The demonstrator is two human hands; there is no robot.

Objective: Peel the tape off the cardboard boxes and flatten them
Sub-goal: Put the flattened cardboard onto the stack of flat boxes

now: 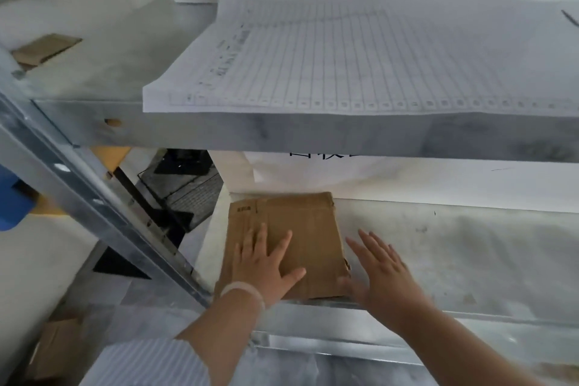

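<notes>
- The metal rack's upper shelf (pixel 313 135) spans the view, and its slanted upright post (pixel 103 207) runs down the left.
- A thick stack of ruled paper forms (pixel 344 50) lies on the upper shelf, overhanging its front edge.
- The lower shelf (pixel 454 254) is pale and smudged.
- The flattened cardboard box (pixel 310 229) lies at the left end of the lower shelf, near its front edge.
- The right hand (pixel 382 273) has straight, spread fingers at the box's right edge; whether it touches is unclear.
- The left hand (pixel 266 266) lies flat on the box, fingers spread and thumb out.
- A small cardboard piece (pixel 44 48) sits on the upper shelf, far left.
- A pale bracelet (pixel 242 290) circles the left wrist.
</notes>
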